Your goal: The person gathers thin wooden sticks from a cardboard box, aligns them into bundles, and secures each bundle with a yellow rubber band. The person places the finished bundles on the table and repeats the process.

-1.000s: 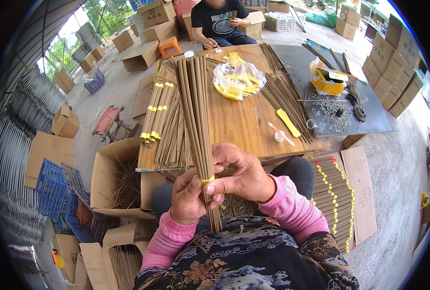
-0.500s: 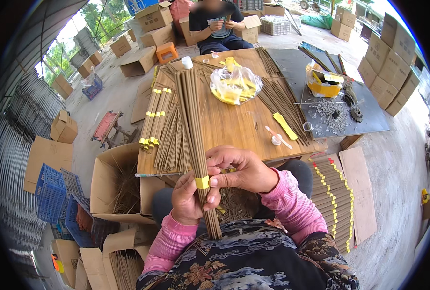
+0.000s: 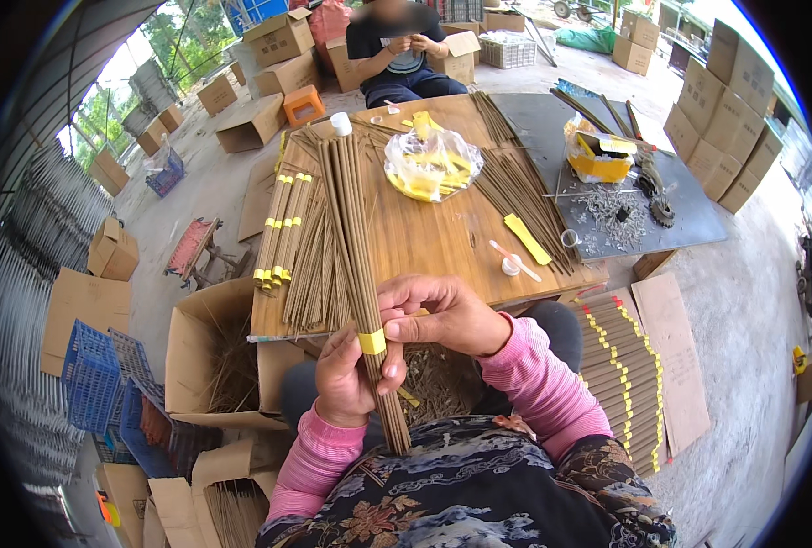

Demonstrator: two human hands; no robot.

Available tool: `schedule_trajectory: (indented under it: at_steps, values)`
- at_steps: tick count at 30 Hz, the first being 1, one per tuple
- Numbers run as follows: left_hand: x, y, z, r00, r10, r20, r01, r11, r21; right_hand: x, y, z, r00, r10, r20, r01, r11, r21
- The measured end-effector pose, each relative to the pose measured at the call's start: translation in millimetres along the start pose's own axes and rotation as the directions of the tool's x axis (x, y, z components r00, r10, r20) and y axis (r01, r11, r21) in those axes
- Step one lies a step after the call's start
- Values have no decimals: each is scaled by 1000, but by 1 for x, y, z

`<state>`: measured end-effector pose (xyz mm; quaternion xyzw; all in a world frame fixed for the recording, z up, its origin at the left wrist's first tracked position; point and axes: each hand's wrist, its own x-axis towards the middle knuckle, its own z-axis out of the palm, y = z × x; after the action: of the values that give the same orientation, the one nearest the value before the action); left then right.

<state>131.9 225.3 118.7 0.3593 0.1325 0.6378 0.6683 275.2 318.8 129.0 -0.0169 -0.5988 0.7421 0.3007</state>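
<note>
A long bundle of brown incense sticks (image 3: 352, 228) slants up from my lap over the table's near edge. My left hand (image 3: 349, 376) is closed around its lower part, palm beneath and thumb along the side. A yellow paper band (image 3: 372, 342) wraps the bundle just above those fingers. Against the band's right edge, my right hand (image 3: 442, 315) is closed in a pinch, thumb tip touching the paper; its other fingers curl behind the sticks, partly hidden. On the table at the left lie finished bundles (image 3: 285, 224) with yellow bands, beside loose incense sticks (image 3: 317, 265).
A plastic bag of yellow strips (image 3: 433, 163) lies on the wooden table (image 3: 415, 239), near a small white cup (image 3: 511, 266). Banded bundles rest on cardboard (image 3: 670, 356) at the right. An open carton (image 3: 200, 352) stands left. Another person (image 3: 397, 55) sits across the table.
The view has shifted slightly, so the scene sits a little further left. My right fingers have moved slightly at the band; my left hand keeps its grip on the bundle.
</note>
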Motion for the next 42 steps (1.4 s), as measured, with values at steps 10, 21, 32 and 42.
schedule_trajectory:
  at_steps: [10,21,32,42]
  values:
    - [19,4,-2,940,328,-96,-296,921,251,-16,31,14,953,272,138,-228,936,-269]
    - [11,7,-1,883,438,-169,-191,664,723,-19,44,27,995,44,-92,-84,864,-496]
    - [18,-6,3,743,575,-343,-187,670,719,-19,53,40,973,-127,-191,-62,657,-751]
    - [29,30,10,771,531,-352,-264,769,582,-23,55,37,972,-47,-229,-165,554,-816]
